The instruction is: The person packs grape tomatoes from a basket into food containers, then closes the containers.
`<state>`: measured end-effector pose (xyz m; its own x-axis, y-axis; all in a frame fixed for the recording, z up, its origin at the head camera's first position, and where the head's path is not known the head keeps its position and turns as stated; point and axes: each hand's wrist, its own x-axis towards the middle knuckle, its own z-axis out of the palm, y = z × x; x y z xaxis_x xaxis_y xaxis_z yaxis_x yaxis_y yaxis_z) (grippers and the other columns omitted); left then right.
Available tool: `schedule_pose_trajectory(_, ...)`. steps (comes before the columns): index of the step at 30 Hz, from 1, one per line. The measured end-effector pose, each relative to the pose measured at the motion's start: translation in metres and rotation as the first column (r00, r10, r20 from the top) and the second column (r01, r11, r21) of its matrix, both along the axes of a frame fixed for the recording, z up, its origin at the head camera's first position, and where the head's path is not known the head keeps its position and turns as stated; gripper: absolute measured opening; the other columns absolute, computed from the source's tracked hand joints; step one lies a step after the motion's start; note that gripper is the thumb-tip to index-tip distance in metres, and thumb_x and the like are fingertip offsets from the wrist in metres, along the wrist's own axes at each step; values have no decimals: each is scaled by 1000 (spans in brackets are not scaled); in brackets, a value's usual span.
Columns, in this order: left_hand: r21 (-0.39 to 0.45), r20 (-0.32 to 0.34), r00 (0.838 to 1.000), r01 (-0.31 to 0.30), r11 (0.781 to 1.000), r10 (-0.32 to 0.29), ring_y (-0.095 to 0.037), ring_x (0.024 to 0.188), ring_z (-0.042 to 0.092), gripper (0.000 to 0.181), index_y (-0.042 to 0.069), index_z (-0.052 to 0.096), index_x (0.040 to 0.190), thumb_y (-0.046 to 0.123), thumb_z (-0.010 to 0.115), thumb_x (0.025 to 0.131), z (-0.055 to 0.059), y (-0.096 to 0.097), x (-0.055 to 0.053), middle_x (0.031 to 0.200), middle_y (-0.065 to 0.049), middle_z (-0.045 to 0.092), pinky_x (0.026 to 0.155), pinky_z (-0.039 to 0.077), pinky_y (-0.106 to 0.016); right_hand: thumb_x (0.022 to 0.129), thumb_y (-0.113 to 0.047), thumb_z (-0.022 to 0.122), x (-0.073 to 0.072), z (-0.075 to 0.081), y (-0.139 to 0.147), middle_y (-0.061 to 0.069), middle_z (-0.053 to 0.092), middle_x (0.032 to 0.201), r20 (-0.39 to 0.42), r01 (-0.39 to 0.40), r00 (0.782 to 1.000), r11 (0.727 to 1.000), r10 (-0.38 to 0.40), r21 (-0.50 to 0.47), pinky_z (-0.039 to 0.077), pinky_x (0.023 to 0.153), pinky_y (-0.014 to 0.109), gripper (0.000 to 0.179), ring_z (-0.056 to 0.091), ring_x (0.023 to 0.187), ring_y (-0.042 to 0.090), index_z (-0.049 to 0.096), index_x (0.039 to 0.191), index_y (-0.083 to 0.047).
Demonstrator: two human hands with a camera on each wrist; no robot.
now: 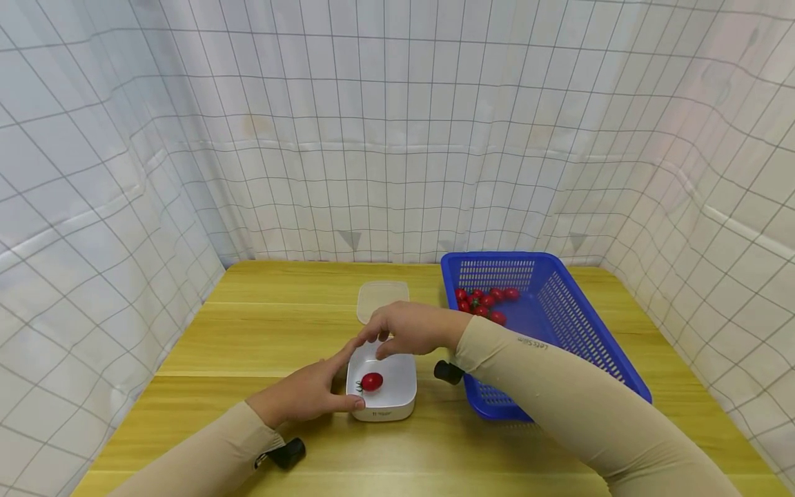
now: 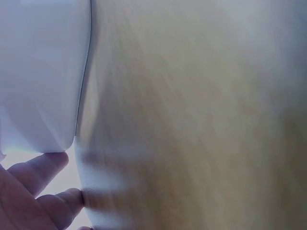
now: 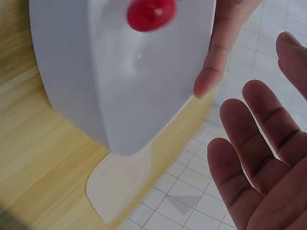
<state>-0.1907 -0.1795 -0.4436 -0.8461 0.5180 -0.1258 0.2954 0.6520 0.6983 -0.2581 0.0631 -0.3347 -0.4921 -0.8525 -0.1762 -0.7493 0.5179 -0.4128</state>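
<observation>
A white square food container (image 1: 397, 385) stands on the table with one red cherry tomato (image 1: 372, 382) lying inside, its green stem toward the left wall. My left hand (image 1: 304, 393) grips the container from its left side, thumb at the near corner and fingers along the far side. In the left wrist view, fingertips (image 2: 53, 163) touch the white wall. Above the container's far part hovers my right hand (image 1: 413, 328), palm down. The right wrist view shows its fingers (image 3: 240, 124) apart and holding nothing, with the tomato (image 3: 151, 13) inside the container beside them.
A blue plastic basket (image 1: 596, 307) stands at the right, with several cherry tomatoes (image 1: 487, 301) gathered at its left side. Beyond the container a pale translucent lid (image 1: 375, 297) lies flat on the wooden table (image 1: 279, 331). White gridded curtains (image 1: 397, 138) surround the table.
</observation>
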Motion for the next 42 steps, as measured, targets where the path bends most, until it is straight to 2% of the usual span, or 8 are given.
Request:
schedule_pose_trajectory(4, -10, 14, 1000, -11, 1000, 11, -36, 150, 44, 109, 31, 7, 171, 57, 77, 91, 0, 1, -1, 170, -14, 34, 121, 36, -63, 101, -17, 73, -5, 5, 10, 1, 71, 132, 22, 38, 999, 998, -37, -42, 56, 99, 30, 37, 67, 117, 18, 72, 138, -20)
schedule_pose_trajectory(9, -14, 12, 1000, -19, 1000, 19, -39, 150, 44, 110, 20, 11, 171, 55, 78, 91, 2, 2, -2, 169, -16, 36, 122, 35, -64, 102, -20, 71, -24, 15, 41, -2, 71, 133, 37, 216, 976, 970, -214, -106, 58, 99, 34, 37, 66, 119, 18, 70, 139, -23)
schedule_pose_trajectory(16, -19, -5, 1000, -14, 1000, 14, -37, 151, 43, 111, 20, 10, 171, 56, 78, 91, 4, 3, -1, 169, -15, 36, 122, 36, -62, 102, -21, 70, -66, 11, 113, 9, 73, 130, 44, 454, 889, 864, -456, -220, 58, 97, 44, 39, 70, 117, 25, 69, 141, -20)
schedule_pose_trajectory(20, -13, -8, 1000, -15, 1000, 15, -38, 150, 44, 111, 20, 10, 171, 55, 78, 91, 4, 2, -2, 168, -17, 38, 121, 36, -63, 102, -21, 69, -87, -3, 154, 14, 72, 132, 27, 550, 832, 818, -554, -172, 54, 104, 52, 42, 68, 123, 32, 66, 144, -15)
schedule_pose_trajectory(26, -29, -22, 1000, -22, 999, 21, -40, 148, 47, 110, 21, 12, 171, 55, 79, 91, 3, 0, -3, 166, -18, 41, 119, 38, -64, 102, -17, 68, -103, -27, 192, 21, 70, 135, 23, 634, 773, 769, -634, -88, 51, 108, 58, 45, 64, 128, 41, 63, 146, -10)
schedule_pose_trajectory(29, -27, -26, 1000, -17, 999, 17, -40, 150, 45, 111, 20, 11, 171, 55, 79, 91, 2, -1, -4, 168, -17, 39, 120, 38, -64, 101, -14, 68, -107, -36, 203, 24, 71, 132, 13, 642, 766, 764, -643, -69, 52, 107, 58, 45, 66, 124, 42, 64, 145, -7)
schedule_pose_trajectory(34, -19, -13, 1000, -14, 1000, 14, -39, 149, 45, 112, 20, 10, 171, 55, 79, 91, 1, -2, -5, 168, -16, 39, 120, 37, -63, 95, -8, 71, -112, -46, 219, 21, 76, 116, -20, 621, 783, 783, -622, -29, 55, 100, 56, 46, 71, 108, 37, 65, 141, -2)
schedule_pose_trajectory(42, -23, -16, 1000, -15, 1000, 15, -38, 149, 45, 112, 21, 10, 171, 57, 78, 91, 0, -2, -6, 168, -17, 38, 120, 38, -63, 90, -3, 74, -114, -58, 236, 25, 70, 133, -48, 631, 776, 776, -629, 19, 55, 102, 55, 51, 71, 112, 38, 65, 141, 0)
